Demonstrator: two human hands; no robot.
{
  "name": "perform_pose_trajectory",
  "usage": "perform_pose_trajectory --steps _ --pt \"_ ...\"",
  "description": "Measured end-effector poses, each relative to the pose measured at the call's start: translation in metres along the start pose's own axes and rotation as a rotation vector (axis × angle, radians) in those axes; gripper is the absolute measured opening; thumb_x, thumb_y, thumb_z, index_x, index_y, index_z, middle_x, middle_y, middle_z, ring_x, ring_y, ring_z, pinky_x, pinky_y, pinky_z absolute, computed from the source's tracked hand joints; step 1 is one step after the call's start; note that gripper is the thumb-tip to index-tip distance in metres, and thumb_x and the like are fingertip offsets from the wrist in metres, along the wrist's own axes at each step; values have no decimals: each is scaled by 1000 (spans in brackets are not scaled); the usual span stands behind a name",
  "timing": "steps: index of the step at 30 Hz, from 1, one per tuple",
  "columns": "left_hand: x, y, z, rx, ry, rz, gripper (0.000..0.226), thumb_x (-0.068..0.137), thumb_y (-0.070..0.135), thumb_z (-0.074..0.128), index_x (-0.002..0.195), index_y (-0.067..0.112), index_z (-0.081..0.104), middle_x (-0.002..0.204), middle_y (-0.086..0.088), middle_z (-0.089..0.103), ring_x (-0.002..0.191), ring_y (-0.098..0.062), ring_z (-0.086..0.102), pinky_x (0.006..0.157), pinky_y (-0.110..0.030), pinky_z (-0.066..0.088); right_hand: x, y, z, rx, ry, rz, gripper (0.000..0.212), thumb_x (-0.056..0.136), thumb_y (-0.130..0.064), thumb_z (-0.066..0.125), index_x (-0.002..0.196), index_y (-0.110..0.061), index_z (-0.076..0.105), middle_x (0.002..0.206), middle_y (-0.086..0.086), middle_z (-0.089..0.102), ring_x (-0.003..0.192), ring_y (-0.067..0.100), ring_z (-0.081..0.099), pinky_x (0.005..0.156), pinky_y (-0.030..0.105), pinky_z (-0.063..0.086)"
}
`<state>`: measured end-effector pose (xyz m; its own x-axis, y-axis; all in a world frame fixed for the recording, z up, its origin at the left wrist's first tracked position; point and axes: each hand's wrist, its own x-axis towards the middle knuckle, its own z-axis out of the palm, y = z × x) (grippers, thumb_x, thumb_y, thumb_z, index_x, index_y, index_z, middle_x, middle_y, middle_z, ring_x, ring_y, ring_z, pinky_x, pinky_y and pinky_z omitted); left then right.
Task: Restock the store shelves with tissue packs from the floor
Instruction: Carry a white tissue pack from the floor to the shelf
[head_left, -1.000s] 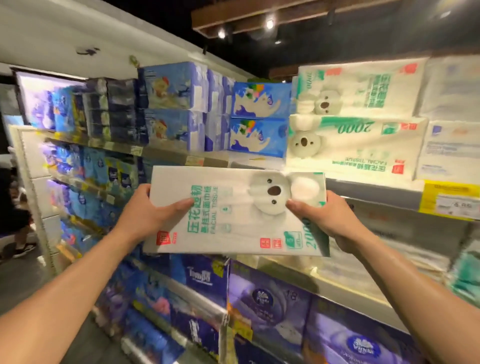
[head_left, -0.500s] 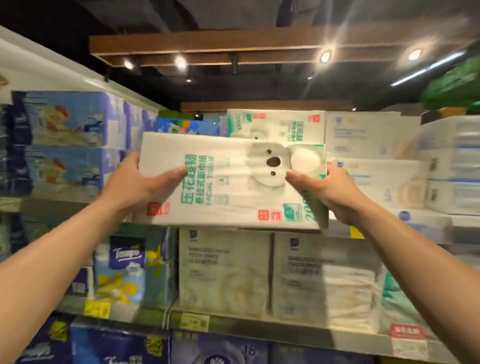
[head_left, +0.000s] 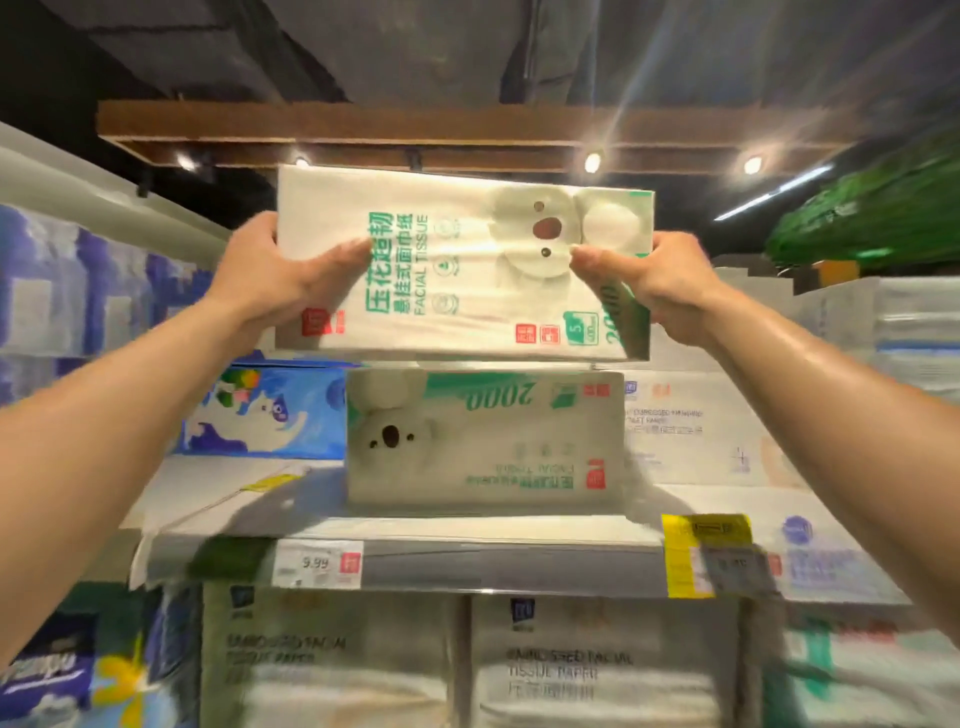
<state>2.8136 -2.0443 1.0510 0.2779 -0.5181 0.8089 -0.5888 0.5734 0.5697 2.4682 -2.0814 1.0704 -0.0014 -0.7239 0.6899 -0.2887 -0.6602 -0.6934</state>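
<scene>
I hold a white tissue pack (head_left: 457, 270) with green lettering and a koala picture up in front of the top shelf. My left hand (head_left: 275, 275) grips its left end, thumb across the front. My right hand (head_left: 649, 280) grips its right end. The pack hangs just above an identical koala pack (head_left: 483, 441) that lies upside down on the top shelf (head_left: 467, 525). Whether the two packs touch is unclear.
A blue cartoon pack (head_left: 265, 415) sits left of the shelved koala pack, white packs (head_left: 696, 431) to its right. Price tags (head_left: 317, 564) line the shelf edge. Below stand more pale tissue packs (head_left: 332, 660). A wooden beam (head_left: 415, 135) with spotlights runs overhead.
Both hands have lifted the koala pack higher, from the middle shelf level up above the pack lying on the top shelf. My view has tilted upward.
</scene>
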Motion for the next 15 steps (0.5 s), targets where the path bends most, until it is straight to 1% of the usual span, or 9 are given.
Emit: perform_pose_trajectory --steps 2,4,5,7,10,12,14,15 --pt "10 -10 16 21 -19 -9 99 58 72 78 135 17 51 130 0 62 113 -20 62 97 -42 54 17 14 0 1 -17 8 35 73 -45 85 94 -20 72 94 -3 77 87 19 74 80 36 57" --pt "15 -21 31 44 -19 -19 98 59 70 78 136 17 49 131 -1 62 113 -21 62 96 -43 54 33 29 2 -8 -31 21 42 72 -45 85 101 -18 73 96 -2 78 89 22 74 89 43 57" --pt "17 -27 38 50 -17 -24 100 58 71 78 137 17 49 131 -1 62 114 -21 62 97 -43 54 40 36 4 -11 -38 24 43 72 -44 85 103 -17 72 97 -2 78 90 23 74 91 45 57" --pt "19 -37 49 56 -12 -32 99 56 71 79 134 17 50 129 1 62 113 -21 62 96 -41 53 51 51 8 -10 -55 24 44 72 -45 86 104 -19 72 98 -3 78 91 22 74 91 46 57" --pt "24 -47 63 67 11 -38 87 57 67 77 126 21 52 121 5 61 111 -19 60 92 -38 51 65 69 16 -9 -73 34 43 71 -45 85 104 -21 71 98 -4 78 91 23 75 90 49 58" --pt "28 -53 70 98 30 -36 95 56 69 75 132 20 49 121 5 59 111 -19 58 94 -39 50 70 78 19 -11 -90 42 44 71 -47 85 103 -22 70 97 -4 78 91 22 75 89 51 58" --pt "34 -59 73 128 28 -29 98 56 69 74 136 18 47 119 7 57 109 -17 56 90 -36 48 72 83 21 -19 -106 42 46 66 -50 83 101 -22 70 94 -4 78 90 22 75 85 47 59" --pt "37 -62 73 147 11 -29 98 57 70 74 135 18 47 119 8 57 108 -16 57 87 -34 47 73 85 22 -24 -103 33 42 67 -50 83 98 -23 69 92 -4 77 89 21 75 80 43 59"
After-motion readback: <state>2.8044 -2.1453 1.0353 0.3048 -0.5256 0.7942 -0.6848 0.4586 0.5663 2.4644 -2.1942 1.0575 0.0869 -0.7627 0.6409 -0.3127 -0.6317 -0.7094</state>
